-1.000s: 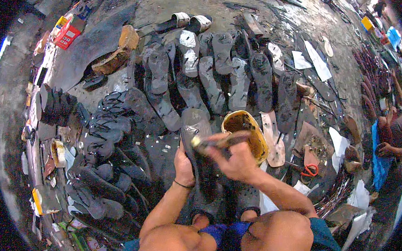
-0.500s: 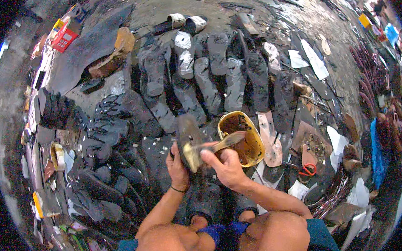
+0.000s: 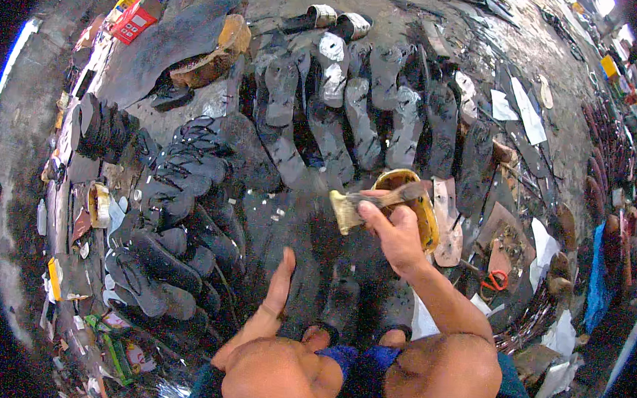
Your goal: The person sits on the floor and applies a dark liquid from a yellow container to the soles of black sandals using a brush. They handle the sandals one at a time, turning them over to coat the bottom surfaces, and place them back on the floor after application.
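Observation:
My right hand (image 3: 401, 237) is closed around the handle of a flat brush (image 3: 345, 212), whose cream, glue-coated bristles point left. The brush's wooden handle crosses above a yellow tub (image 3: 430, 229) with brown residue on its walls; the brush and hand hide part of the tub. Lower and to the left, my left hand (image 3: 276, 288) is seen edge-on along a dark shoe sole (image 3: 305, 282). Most of its fingers are hidden, and the sole is blurred against the dark floor.
Rows of dark soles (image 3: 330, 134) lie beyond the tub. Piled black sandals (image 3: 189, 169) and soles fill the left side. Orange-handled scissors (image 3: 496, 281), white scraps (image 3: 545, 246) and leather pieces lie to the right. A red box (image 3: 133, 26) stands far left.
My left hand has drawn down toward my knees with the sole, away from the brush. My right hand has lifted the brush slightly and moved right. The view has shifted.

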Motion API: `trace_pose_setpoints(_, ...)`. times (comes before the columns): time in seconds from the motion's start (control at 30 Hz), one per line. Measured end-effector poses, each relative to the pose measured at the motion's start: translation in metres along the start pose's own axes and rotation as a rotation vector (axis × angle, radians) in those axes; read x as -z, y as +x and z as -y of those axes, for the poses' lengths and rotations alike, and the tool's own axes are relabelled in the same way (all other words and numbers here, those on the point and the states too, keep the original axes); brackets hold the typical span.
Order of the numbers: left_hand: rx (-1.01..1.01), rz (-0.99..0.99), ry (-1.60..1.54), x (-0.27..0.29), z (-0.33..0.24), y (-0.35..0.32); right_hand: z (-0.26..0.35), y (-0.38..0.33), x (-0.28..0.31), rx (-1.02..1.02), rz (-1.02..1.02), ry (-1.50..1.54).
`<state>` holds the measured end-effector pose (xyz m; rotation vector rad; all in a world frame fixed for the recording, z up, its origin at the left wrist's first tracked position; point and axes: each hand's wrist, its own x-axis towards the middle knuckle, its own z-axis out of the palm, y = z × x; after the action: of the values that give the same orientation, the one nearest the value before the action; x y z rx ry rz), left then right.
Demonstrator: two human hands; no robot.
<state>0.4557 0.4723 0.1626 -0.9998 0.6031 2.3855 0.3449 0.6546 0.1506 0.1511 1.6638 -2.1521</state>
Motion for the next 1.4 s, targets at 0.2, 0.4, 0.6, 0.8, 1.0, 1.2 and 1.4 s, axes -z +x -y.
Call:
trace_pose_setpoints(0.2,-0.495,0.124,0.019,-0.046,-0.05,0.066,-0.005,0.0,-0.015,0.432,-0.111,-0.62)
trace_pose_setpoints(0.4,-0.466,-0.056,0.173,-0.012,-0.036,0.097,0.013,-0.017,-0.041,0.307,0.223,-0.303)
trace_pose_setpoints(0.6,-0.305,0.504,-0.068,-0.026,-0.05,0.091,0.007,-0.004,-0.027,0.419,0.004,-0.387)
trace_pose_setpoints(0.8,-0.471,0.136,0.004,-0.033,-0.043,0.092,-0.016,0.032,0.033,0.31,-0.203,-0.597)
trace_pose_setpoints(1.0,-0.273,0.264,-0.054,-0.011,-0.041,0.156,-0.011,-0.005,0.0,0.234,0.039,-0.497)
trace_pose_setpoints(1.2,-0.671,-0.161,0.098,0.042,-0.095,0.207,-0.023,-0.007,0.039,0.241,-0.122,-0.748)
trace_pose_setpoints(1.4,-1.455,-0.802,1.994,0.057,-0.153,0.058,-0.023,-0.01,0.115,0.225,-0.466,-1.067)
